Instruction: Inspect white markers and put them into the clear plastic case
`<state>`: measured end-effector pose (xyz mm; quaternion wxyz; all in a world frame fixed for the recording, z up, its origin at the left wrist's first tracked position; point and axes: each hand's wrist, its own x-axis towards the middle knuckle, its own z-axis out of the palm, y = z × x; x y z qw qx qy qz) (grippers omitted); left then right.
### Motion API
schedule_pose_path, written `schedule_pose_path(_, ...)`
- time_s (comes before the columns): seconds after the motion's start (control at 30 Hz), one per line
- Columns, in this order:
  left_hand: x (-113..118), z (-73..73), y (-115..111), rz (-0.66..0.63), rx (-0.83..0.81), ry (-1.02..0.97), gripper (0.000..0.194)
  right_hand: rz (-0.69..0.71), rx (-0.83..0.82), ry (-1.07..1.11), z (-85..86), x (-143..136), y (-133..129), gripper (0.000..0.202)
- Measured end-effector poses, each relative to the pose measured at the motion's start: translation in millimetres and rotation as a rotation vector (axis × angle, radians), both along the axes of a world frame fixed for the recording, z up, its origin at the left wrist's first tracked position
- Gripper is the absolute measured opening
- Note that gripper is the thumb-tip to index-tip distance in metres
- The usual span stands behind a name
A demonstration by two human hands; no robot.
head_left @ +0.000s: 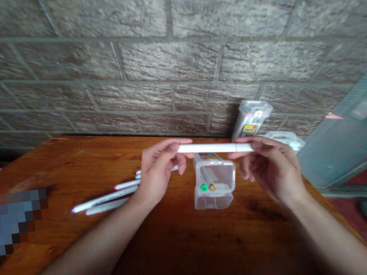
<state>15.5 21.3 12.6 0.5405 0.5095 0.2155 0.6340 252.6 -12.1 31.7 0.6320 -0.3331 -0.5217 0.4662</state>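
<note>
A white marker pen (210, 148) is held level above the table between my two hands. My left hand (159, 170) pinches its left end, and my right hand (272, 163) grips the right end, past a thin seam line. Below the pen an open clear plastic case (215, 201) lies on the wood, with a green-ended marker (204, 188) and a tan-ended marker (212, 187) inside. Several white markers (105, 198) with coloured ends lie to the left, partly hidden behind my left hand and forearm.
The wooden table (185, 246) meets a grey brick wall (145, 61). A clear case with a yellow label (252, 116) stands against the wall, and another clear case (286, 139) sits behind my right hand. At the right is a glass panel (350, 132).
</note>
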Motion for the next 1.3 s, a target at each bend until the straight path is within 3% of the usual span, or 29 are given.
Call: schedule_pose_path(1.3,-2.0,-2.7,1.3,-0.020,0.014,-0.054,0.024,0.081,-0.013,0.071,1.1,1.6,-0.9,0.024)
